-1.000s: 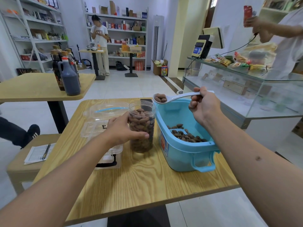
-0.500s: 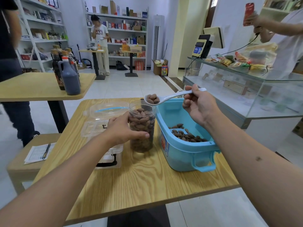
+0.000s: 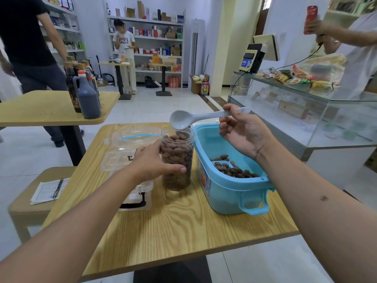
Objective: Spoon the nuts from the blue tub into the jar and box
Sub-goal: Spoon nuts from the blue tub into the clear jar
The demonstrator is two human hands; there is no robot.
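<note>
With my left hand wrapped round the near-full jar and my right hand pinching the tipped, seemingly empty spoon above it, another load from the tub could spill nuts.

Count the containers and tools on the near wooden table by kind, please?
Blue tub: 1
Clear jar: 1
Clear box: 1
White spoon, held above the jar: 1
Total: 4
</note>
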